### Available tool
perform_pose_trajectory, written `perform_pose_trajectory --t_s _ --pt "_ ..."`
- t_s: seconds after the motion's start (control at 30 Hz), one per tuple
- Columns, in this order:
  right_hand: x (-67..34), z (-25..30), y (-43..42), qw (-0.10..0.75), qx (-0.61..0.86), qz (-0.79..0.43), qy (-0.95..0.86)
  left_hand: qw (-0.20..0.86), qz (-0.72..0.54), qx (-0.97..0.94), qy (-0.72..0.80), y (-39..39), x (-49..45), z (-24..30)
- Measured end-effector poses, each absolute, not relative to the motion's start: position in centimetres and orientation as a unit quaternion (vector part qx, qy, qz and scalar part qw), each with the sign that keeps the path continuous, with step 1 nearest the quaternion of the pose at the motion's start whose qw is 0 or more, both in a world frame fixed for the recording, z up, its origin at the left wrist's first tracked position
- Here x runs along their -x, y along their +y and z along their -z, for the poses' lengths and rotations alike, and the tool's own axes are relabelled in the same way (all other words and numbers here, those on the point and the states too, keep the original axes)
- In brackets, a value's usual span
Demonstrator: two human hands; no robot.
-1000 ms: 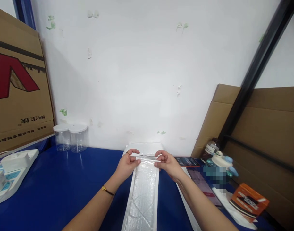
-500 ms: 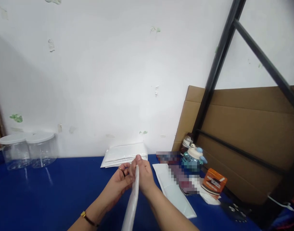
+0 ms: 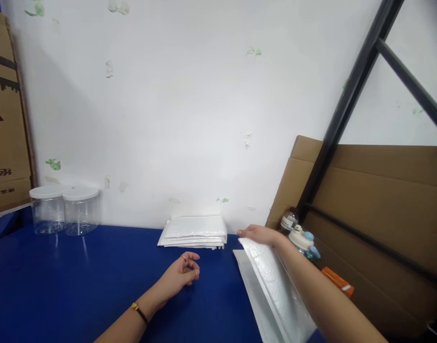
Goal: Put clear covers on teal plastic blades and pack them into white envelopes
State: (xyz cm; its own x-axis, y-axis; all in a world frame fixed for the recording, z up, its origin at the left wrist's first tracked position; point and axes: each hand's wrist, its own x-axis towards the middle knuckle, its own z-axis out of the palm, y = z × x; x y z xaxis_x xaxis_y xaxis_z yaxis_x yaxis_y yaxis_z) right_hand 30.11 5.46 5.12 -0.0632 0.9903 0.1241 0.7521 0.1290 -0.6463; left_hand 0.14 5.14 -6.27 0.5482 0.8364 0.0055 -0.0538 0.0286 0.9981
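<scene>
At your right side, a white padded envelope (image 3: 275,281) slanted above a second envelope (image 3: 249,288), which lay on the blue bench (image 3: 107,290). Your right hand (image 3: 257,234) had the first one by its far end, the fingers pinching that edge, though the thumb was hidden. Your left hand (image 3: 182,275) hung over the bench, its fingers loosely curled and slightly spread. Beyond your right forearm, an orange box (image 3: 339,281) showed in part, then a jug (image 3: 301,239) and a dark-capped bottle (image 3: 288,221). Past your left hand, a stack of white envelopes (image 3: 196,228) lay near the wall (image 3: 175,119), with two clear jars (image 3: 81,214) standing side by side farther left.
</scene>
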Motion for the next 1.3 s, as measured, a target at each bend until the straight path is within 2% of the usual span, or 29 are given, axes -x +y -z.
perform_pose_trajectory --t_s 0.07,0.13,0.27,0.5,0.67,0.83,0.93,1.03,1.13,1.23,1.3 --pt "-30.7 -1.9 7.0 0.216 0.642 -0.204 -0.707 0.642 -0.348 -0.601 0.324 5.3 -0.1 6.5" --pt "-31.1 1.0 8.1 0.225 0.665 -0.113 -0.703 0.646 -0.344 -0.601 0.321 5.5 -0.1 6.9" --pt "-31.6 3.8 9.0 0.232 0.694 -0.049 -0.680 0.653 -0.331 -0.606 0.311 5.7 -0.1 7.0" --pt "-31.7 4.0 5.4 0.237 0.676 -0.006 -0.697 0.659 -0.323 -0.604 0.312 5.5 0.0 6.5" --pt "-31.2 4.9 1.1 0.150 0.661 -0.069 -0.732 0.658 -0.319 -0.607 0.311 5.5 0.0 6.5" --pt "-28.8 2.7 3.9 0.211 0.629 -0.015 -0.748 0.656 -0.334 -0.601 0.312 5.4 -0.1 6.8" --pt "-26.3 1.7 7.3 0.201 0.578 0.037 -0.790 0.642 -0.349 -0.604 0.319 5.6 -0.2 7.1" --pt "-24.0 1.5 9.7 0.183 0.564 0.084 -0.801 0.564 -0.405 -0.637 0.335 6.3 0.2 7.1" --pt "-22.6 0.6 10.3 0.185 0.572 0.096 -0.793 0.401 -0.516 -0.648 0.391 7.4 1.5 6.5" --pt "-21.9 -1.2 9.3 0.261 0.570 0.071 -0.776 0.237 -0.609 -0.601 0.461 8.5 3.3 5.6" --pt "-21.6 -2.4 7.9 0.344 0.545 0.028 -0.764 0.206 -0.638 -0.562 0.485 9.1 4.4 4.9"
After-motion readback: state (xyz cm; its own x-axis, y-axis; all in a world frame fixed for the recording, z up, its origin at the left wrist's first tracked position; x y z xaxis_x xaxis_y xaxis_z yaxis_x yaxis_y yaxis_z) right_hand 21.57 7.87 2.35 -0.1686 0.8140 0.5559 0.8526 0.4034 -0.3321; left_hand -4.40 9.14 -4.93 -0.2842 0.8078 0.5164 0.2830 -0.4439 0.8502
